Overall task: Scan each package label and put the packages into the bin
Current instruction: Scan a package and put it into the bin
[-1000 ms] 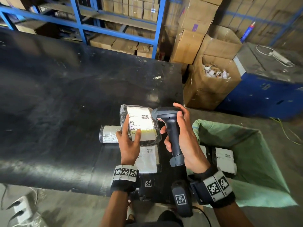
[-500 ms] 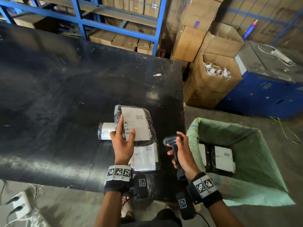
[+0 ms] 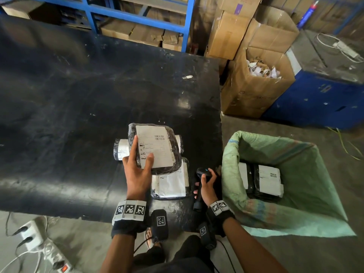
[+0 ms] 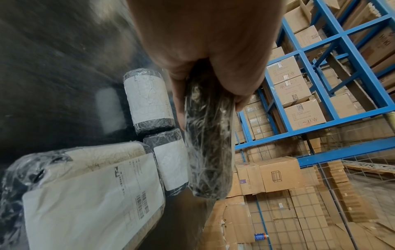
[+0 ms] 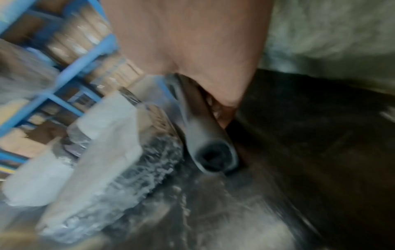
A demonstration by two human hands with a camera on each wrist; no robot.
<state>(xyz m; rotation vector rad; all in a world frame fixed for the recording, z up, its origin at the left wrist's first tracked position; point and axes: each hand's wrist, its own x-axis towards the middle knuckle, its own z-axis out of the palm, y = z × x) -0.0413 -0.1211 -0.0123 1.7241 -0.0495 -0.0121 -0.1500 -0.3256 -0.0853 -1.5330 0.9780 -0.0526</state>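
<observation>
One package (image 3: pixel 155 147) — long axis away, label up

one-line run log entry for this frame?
left hand: holds package label-up | right hand: grips scanner, lowered | bin: packages inside | table: three packages left

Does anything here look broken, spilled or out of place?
Nothing looks damaged or spilled. The left hand holds a black plastic-wrapped package with a white label, the right hand a black handheld scanner. Only a small white scrap lies stray on the black table.
</observation>
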